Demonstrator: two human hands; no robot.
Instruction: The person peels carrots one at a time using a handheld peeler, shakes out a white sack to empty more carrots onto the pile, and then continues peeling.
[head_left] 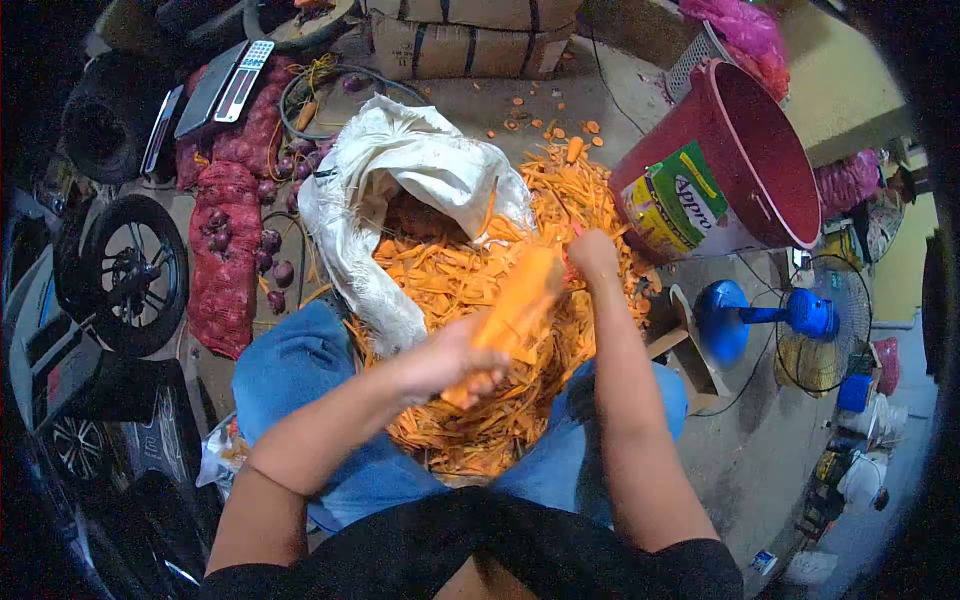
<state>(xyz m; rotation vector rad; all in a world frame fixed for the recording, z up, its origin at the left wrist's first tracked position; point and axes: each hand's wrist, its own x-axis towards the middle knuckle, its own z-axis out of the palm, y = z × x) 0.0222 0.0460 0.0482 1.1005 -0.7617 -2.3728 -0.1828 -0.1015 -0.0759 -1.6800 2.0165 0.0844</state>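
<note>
My left hand [455, 360] is closed around the lower end of a thick peeled carrot [515, 305], which slants up and to the right. Beside the carrot's upper end, my right hand [594, 256] is closed on a red-handled peeler [571, 268], mostly hidden by the fingers and blurred. Under both hands lies a heap of orange carrot peelings [480, 450], spread between my knees. A white woven sack [400, 150] lies with its mouth toward me, and more peelings fill its opening.
At the right stands a tilted dark red bucket [700, 150] with a green label, near a blue fan [810, 315]. Red net bags of onions [222, 270] and a scale [240, 85] are at the left, beside a motorbike wheel [135, 275]. Cardboard boxes [470, 50] stand behind.
</note>
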